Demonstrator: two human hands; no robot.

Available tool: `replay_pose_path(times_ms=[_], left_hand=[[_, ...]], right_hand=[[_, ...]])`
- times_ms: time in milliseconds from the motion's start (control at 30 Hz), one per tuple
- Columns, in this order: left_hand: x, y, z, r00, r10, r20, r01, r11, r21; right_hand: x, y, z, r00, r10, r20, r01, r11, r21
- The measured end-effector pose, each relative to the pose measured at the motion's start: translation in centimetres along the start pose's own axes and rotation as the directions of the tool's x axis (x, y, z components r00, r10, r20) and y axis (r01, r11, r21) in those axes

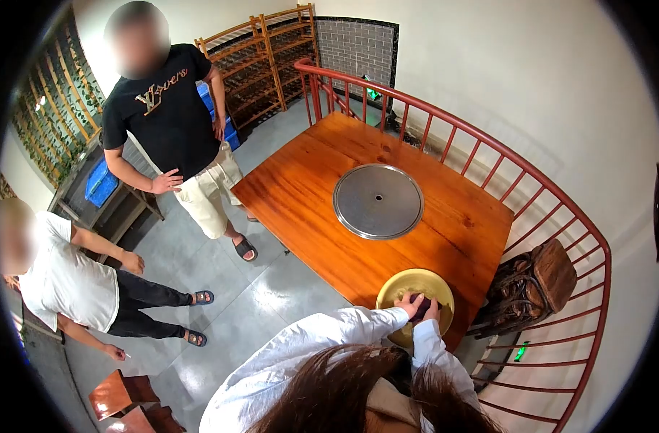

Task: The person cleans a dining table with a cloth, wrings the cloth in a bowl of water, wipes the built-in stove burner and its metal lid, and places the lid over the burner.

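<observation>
A yellow basin [451, 299] stands at the near corner of the wooden table [286, 189], with what looks like water in it. Over the basin, a bunched dark purple cloth [419, 307] is gripped between my two hands. My left hand [404, 303] closes on its left side, while my right hand [432, 312] holds the right side. Both white sleeves reach in from below, and long hair hangs across the lower part of the view. Some of my fingers are hidden by the cloth and the basin.
A round metal lid [378, 201] sits mid-table. Red railing [531, 180] curves along the right, with a dark wooden stool [539, 285] beside it. Two people [163, 123] stand left. Wooden shelves [261, 61] rise behind; reddish stools [120, 395] stand lower left.
</observation>
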State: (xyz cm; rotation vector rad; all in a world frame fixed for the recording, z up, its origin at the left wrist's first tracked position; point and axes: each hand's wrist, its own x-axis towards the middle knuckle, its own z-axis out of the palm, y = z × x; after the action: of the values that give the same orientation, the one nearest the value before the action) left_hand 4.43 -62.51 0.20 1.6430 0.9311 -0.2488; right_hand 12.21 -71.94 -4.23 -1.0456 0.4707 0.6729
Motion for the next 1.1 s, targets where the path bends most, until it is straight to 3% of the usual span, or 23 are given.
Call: replay_pose_path(times_ms=[33,133,167,367,500,600,667,700,767,867,967,1100], left_hand=[[-1.6,1.1,-0.1,0.994,-0.101,-0.049,0.095,0.990,-0.103],[-2.6,1.7,-0.9,0.992,-0.127,0.022,0.129,0.989,-0.078],[-2.8,1.8,-0.8,0.995,-0.094,-0.029,0.095,0.995,0.026],[0.3,0.3,0.3,1.000,0.017,0.026,-0.018,1.000,0.019],[0.1,1.1,0.0,1.000,-0.008,0.023,0.007,0.999,0.036],[-1.3,2.3,-0.1,0.996,-0.039,-0.086,0.044,0.997,0.060],[-3.1,3.2,-0.6,0.965,0.070,-0.251,-0.027,0.985,0.172],[-3.4,3.3,-0.8,0.966,0.070,-0.251,-0.026,0.985,0.172],[-3.9,3.4,-1.3,0.965,0.230,-0.130,-0.182,0.936,0.301],[-3.8,3.1,-1.4,0.964,0.267,-0.010,-0.252,0.920,0.300],[-0.9,0.9,-0.4,0.982,0.187,-0.016,-0.187,0.982,0.008],[-0.3,0.8,0.1,0.996,0.071,-0.060,-0.064,0.992,0.106]], right_hand=[[0.1,-0.1,-0.1,1.000,-0.001,-0.001,0.001,1.000,0.002],[0.4,-0.2,-0.2,1.000,-0.005,-0.009,0.005,1.000,0.005],[0.4,-0.2,-0.3,1.000,-0.005,-0.012,0.005,1.000,0.006],[0.6,-0.6,-0.3,0.999,-0.015,-0.030,0.016,1.000,0.025],[0.8,-0.9,-0.4,0.999,-0.019,-0.034,0.020,0.999,0.027],[0.7,-1.0,-0.2,0.999,-0.019,-0.038,0.020,0.999,0.032],[0.6,-1.0,0.0,0.999,-0.018,-0.038,0.020,0.999,0.034],[0.6,-0.9,0.0,0.999,-0.016,-0.038,0.018,0.999,0.037],[0.6,-0.9,0.0,0.999,-0.011,-0.037,0.012,0.999,0.044],[0.6,-0.9,0.1,0.999,-0.010,-0.041,0.012,0.998,0.055],[0.3,-1.1,0.1,0.999,-0.012,-0.045,0.015,0.998,0.064],[0.3,-1.2,0.2,0.999,-0.015,-0.049,0.018,0.997,0.075]])
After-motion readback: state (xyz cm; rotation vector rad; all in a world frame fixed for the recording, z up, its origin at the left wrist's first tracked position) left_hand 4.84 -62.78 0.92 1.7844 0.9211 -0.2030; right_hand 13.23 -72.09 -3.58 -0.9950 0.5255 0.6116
